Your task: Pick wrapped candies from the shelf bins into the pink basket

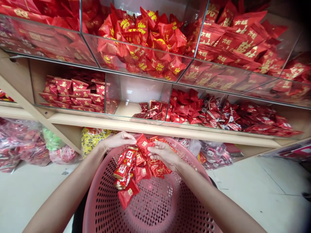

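Observation:
A pink perforated basket (pixel 107 207) stands below the shelves, with a pile of red wrapped sweets (pixel 142 171) at its far side. Over that pile, a red packet (pixel 143 143) with a gold mark is held between both hands. The fingertips of my left hand (pixel 121 139) pinch its left corner. My right hand (pixel 165 154) has its thumb and fingers closed on the right side of the same packet. Shiny gold-ended sweets (pixel 122 170) lie left of the pile, and another red packet (pixel 128 193) lies nearest me.
Clear-fronted shelf bins (pixel 141 48) hold red packets above the basket. A wooden shelf edge (pixel 160 129) runs just beyond the basket rim. Bagged sweets (pixel 94 139) sit under the shelf at left, with more bags (pixel 216 155) at right.

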`<state>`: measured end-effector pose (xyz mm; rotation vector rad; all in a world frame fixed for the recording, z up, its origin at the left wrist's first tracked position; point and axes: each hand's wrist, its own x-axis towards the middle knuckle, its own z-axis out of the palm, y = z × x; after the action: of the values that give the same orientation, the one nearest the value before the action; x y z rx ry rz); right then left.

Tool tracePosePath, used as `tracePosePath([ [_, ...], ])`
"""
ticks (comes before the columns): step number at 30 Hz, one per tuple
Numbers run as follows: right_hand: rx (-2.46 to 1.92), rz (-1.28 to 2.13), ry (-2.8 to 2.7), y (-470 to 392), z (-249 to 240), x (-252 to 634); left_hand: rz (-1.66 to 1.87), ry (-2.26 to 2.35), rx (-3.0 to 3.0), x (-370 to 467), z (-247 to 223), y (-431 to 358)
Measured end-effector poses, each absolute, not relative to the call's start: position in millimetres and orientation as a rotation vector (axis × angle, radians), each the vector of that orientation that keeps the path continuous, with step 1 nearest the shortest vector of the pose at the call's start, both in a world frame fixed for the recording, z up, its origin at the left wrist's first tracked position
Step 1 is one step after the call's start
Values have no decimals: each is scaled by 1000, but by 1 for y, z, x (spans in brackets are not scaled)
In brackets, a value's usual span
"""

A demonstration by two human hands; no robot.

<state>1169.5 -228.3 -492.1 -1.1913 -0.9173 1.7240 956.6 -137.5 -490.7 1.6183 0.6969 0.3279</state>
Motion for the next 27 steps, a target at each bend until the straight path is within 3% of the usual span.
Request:
tracePosePath([
  [13,-1290,1411,-957,-232,-501,1167,391,778,1598,956,-499,-136],
  [27,-1341,1460,-1232,-236,-505,1174,394,802,1652,960,-500,-135],
])
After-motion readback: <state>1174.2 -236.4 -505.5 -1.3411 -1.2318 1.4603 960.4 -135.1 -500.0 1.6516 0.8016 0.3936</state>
